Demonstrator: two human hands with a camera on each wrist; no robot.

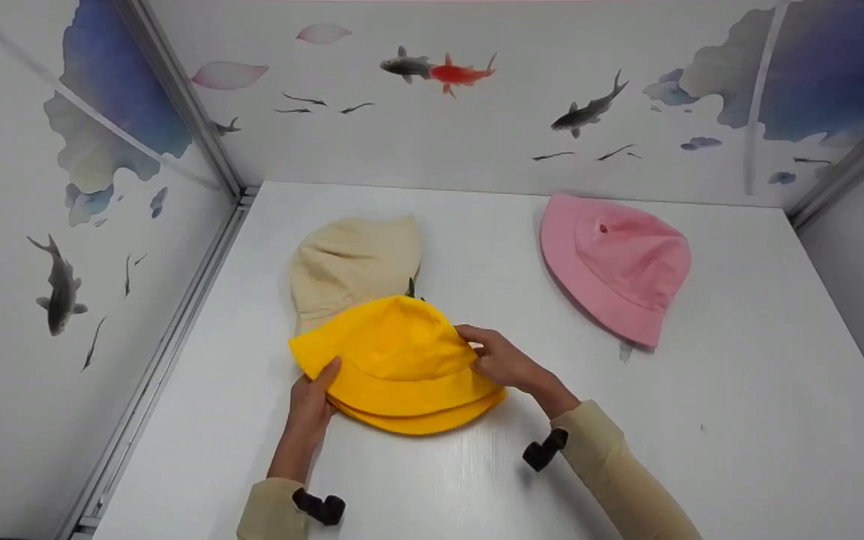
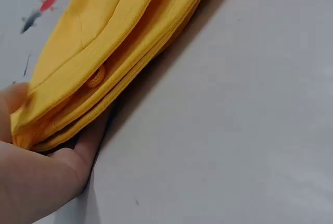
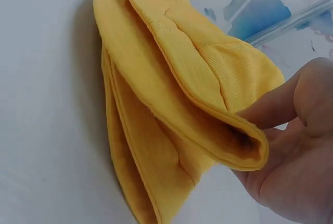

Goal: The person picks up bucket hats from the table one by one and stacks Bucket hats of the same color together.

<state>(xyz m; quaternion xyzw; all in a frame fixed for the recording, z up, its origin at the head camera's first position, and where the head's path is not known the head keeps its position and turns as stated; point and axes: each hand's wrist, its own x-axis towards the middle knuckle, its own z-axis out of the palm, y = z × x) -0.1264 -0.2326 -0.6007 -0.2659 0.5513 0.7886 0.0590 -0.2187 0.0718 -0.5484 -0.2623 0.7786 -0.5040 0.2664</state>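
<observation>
A yellow bucket hat (image 1: 402,352), flattened with its brim toward me, is between my two hands. My left hand (image 1: 310,409) grips the left end of the brim, thumb on top and fingers underneath. At the opposite end, my right hand (image 1: 503,358) pinches the side where crown meets brim. Several layered brim edges (image 2: 140,52) show in the left wrist view, with a small orange loop (image 2: 96,77) between them. In the right wrist view, a lower folded yellow layer (image 3: 151,156) hangs beneath the upper one; I cannot tell whether it is a second hat.
Behind the yellow hat lies a cream hat (image 1: 357,259), its near part covered. A pink bucket hat (image 1: 619,262) rests at the back right of the white table (image 1: 702,465). Panels with painted fish (image 1: 61,289) enclose the left and back. A small dark piece (image 1: 412,288) pokes out behind the yellow hat.
</observation>
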